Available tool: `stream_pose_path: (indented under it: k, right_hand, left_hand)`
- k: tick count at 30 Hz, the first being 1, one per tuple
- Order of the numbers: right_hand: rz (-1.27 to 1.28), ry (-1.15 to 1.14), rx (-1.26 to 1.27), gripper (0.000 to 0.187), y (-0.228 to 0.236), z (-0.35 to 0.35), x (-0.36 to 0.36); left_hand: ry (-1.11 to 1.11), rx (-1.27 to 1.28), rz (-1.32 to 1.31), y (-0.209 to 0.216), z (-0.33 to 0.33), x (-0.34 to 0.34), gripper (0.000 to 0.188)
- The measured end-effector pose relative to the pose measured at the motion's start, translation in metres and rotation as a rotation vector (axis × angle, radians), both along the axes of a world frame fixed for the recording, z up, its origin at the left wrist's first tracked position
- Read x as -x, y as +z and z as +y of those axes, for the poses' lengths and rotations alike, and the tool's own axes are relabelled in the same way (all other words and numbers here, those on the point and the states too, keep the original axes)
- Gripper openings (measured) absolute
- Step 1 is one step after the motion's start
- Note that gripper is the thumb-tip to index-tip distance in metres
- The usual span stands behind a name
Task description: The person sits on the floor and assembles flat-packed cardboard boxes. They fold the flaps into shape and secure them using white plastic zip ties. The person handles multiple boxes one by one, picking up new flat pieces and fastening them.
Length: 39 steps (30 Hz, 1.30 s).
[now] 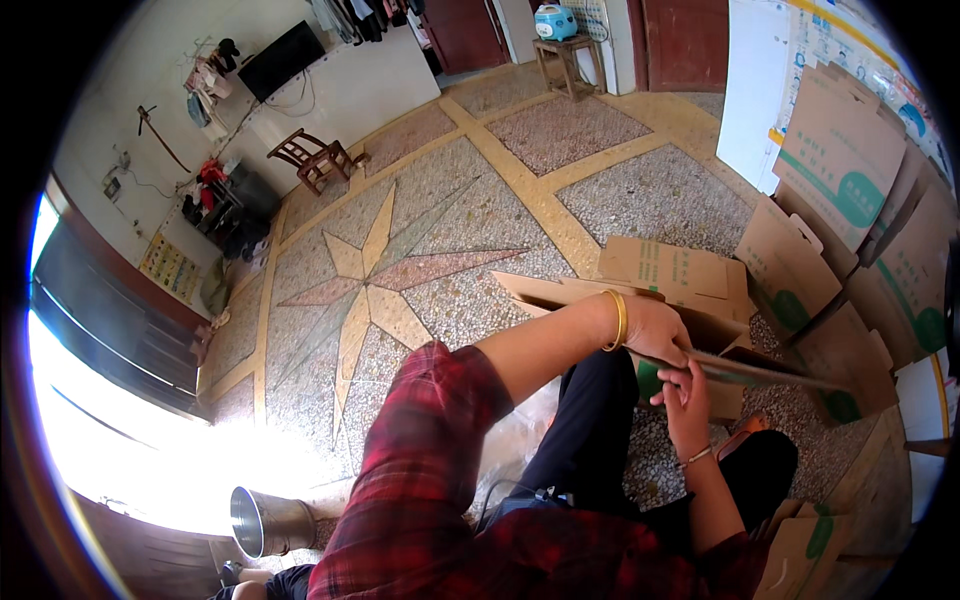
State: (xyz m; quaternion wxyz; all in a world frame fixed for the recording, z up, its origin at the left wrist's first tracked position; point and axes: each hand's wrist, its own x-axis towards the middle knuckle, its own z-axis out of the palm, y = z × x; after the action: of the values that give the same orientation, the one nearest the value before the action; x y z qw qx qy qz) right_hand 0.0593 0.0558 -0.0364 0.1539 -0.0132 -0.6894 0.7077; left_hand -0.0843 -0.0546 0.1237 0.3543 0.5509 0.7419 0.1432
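At the far left, a dark door is lit by bright light. A sheet with small pictures is hung low on the wall beside it. Below, a shiny metal bucket is seen on the floor. Higher up, a black TV is fixed to the wall, and a small brown chair is seen under it. A big star is set into the speckled floor. Next, a blue and white pot is held up by a wooden stool at the back.

Near the person's knees, a brown cardboard box is seen, with its top open. The left hand is stretched across it, with a gold bangle worn on the wrist. Its fingers are bent and closed on the edge of a box flap. The right hand is held just below, close to the left fingertips. Its fingers are bent by the same edge, but whether the flap is pinched by them cannot be told. A thin bracelet is worn on that wrist.

At the right, more brown boxes with green marks are stacked by a white board.
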Motion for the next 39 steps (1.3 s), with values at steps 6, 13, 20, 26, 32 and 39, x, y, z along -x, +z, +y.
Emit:
stream_pose_path:
  k: [6, 13, 20, 26, 32, 39]
  right_hand:
    - [-0.091, 0.050, -0.054, 0.046, 0.011, 0.019, -0.013]
    - [0.296, -0.125, -0.824, 0.025, 0.117, 0.051, -0.042]
    - [0.240, -0.161, -1.334, 0.019, 0.176, 0.065, -0.015]
    - [0.171, -0.136, -1.359, 0.018, 0.164, 0.066, 0.017]
    - [-0.037, -0.172, -1.304, 0.025, 0.158, 0.095, 0.028]
    - [-0.145, -0.169, -1.315, 0.018, 0.146, 0.095, 0.037]
  left_hand:
    - [0.068, -0.089, -0.062, -0.003, 0.013, 0.005, 0.090]
    - [0.091, -0.052, -0.041, 0.003, 0.018, 0.012, 0.100]
    - [0.005, -0.063, -0.043, -0.001, 0.031, 0.006, 0.103]
    - [0.079, -0.141, 0.062, 0.000, 0.019, 0.009, 0.090]
    - [0.242, -0.861, 0.237, 0.022, -0.042, 0.010, 0.036]
    - [1.127, -0.744, -0.151, -0.108, -0.180, 0.047, 0.027]
